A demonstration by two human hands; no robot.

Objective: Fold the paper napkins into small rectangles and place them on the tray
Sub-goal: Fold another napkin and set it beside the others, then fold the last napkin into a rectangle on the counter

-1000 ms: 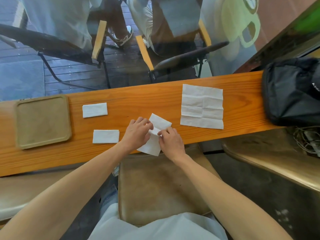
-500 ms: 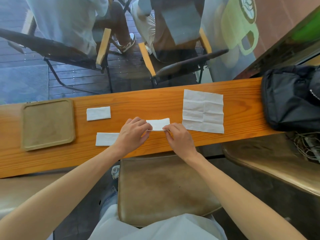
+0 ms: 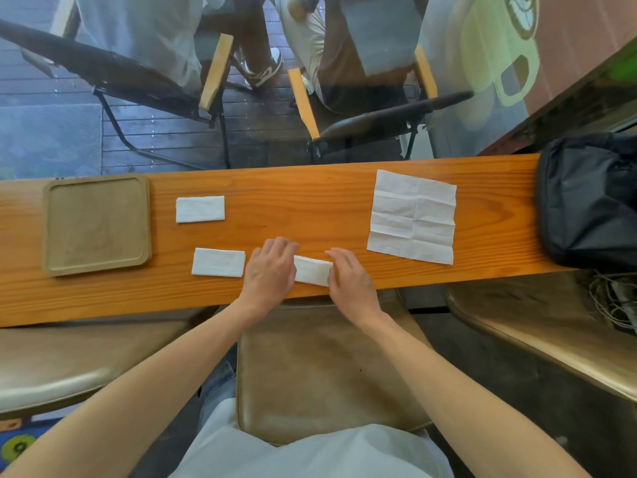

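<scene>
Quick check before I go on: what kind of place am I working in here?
Probably a café window counter. A narrow wooden counter runs along a glass window, which carries a coffee cup decal; outdoor chairs stand on decking beyond, and a serving tray sits on the counter.

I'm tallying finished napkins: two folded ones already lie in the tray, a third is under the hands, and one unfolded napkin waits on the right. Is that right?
Not quite. The head view shows the tray holds no napkins; the two folded napkins lie on the wooden counter beside it. The rest stands: left hand and right hand press the third napkin, and the unfolded napkin waits on the right.
</scene>
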